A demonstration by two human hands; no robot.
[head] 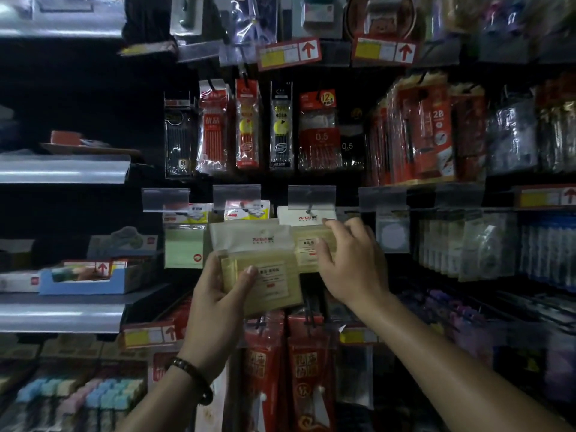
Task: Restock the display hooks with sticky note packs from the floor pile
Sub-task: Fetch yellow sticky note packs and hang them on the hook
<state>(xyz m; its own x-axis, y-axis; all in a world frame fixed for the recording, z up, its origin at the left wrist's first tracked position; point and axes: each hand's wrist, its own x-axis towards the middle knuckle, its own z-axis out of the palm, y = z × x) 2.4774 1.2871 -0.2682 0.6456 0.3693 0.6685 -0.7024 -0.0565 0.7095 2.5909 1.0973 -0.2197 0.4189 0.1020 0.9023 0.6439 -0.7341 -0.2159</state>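
The left hand [218,294] grips a stack of sticky note packs [276,283] in front of the rack, thumb curled over the label. The right hand [352,263] pinches a single pack [305,244] whose white header sits at the display hook [309,210]. In this dim light it is unclear whether the pack is threaded on.

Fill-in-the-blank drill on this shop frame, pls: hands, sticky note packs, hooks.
The left hand holds a stack of tan sticky note packs in clear wrappers; a dark beaded bracelet circles the ____ wrist.
The right hand pinches a tan pack with a white header hanging on a metal ____.
The pale sticky note pack hanging left of the stack is coloured ____.
Missing: left; hook; green.
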